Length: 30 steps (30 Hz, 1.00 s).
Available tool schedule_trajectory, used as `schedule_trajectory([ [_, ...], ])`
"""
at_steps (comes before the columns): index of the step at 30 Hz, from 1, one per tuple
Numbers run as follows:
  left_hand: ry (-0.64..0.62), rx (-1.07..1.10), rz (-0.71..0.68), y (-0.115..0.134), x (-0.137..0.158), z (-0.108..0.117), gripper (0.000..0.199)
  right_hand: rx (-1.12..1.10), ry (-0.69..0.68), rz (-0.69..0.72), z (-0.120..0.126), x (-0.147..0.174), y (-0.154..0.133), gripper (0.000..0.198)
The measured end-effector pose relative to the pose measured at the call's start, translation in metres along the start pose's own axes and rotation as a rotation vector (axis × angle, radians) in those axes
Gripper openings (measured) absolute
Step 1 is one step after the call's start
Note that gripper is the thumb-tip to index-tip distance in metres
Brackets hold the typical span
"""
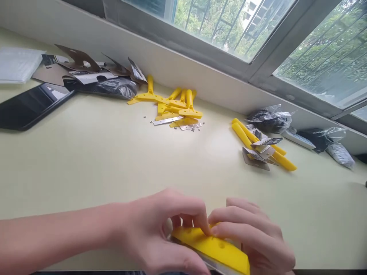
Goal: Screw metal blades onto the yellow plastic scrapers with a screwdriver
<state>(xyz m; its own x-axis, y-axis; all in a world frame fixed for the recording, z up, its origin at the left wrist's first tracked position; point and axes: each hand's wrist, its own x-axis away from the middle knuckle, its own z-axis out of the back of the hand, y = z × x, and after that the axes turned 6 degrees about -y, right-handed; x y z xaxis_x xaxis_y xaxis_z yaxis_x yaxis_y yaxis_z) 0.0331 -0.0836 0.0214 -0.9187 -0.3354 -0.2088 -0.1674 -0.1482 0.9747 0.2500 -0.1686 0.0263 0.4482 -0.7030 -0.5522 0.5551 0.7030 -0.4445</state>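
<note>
A left hand (160,229) grips a yellow scraper head (226,250) above the near edge of the counter (114,164) while the right hand (260,236) clasps its other end, probably for steadiness. Beyond, yellow scrapers (189,101) lie heaped beside loose blades (168,120), seemingly kept within reach; carded tools (241,133) rest rightward.

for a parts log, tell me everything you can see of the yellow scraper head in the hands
The yellow scraper head looks like plastic: long, flat, with round holes and a grey, metallic-looking strip along its near edge. Held in the left hand and right hand low in view, it slants down rightward; its far edge is partly hidden.
</note>
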Motion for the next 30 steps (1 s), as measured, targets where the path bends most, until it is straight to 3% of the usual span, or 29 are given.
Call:
schedule_trajectory([
  [4, -0.092, -0.002, -0.076, -0.005, -0.001, 0.002, 0.029, 0.073, -0.023, 0.015, -0.001, 0.006, -0.002, 0.016],
  [9, -0.169, 0.047, -0.055, -0.001, -0.006, 0.005, 0.033, 0.063, -0.041, 0.0, -0.002, 0.01, -0.003, 0.018],
  [20, -0.115, 0.07, -0.074, -0.009, -0.005, 0.0, 0.047, 0.113, 0.01, 0.002, -0.004, 0.009, -0.005, 0.021],
  [30, -0.104, 0.106, -0.033, -0.009, -0.005, 0.0, 0.051, 0.217, -0.156, 0.065, 0.014, -0.014, -0.008, 0.023],
])
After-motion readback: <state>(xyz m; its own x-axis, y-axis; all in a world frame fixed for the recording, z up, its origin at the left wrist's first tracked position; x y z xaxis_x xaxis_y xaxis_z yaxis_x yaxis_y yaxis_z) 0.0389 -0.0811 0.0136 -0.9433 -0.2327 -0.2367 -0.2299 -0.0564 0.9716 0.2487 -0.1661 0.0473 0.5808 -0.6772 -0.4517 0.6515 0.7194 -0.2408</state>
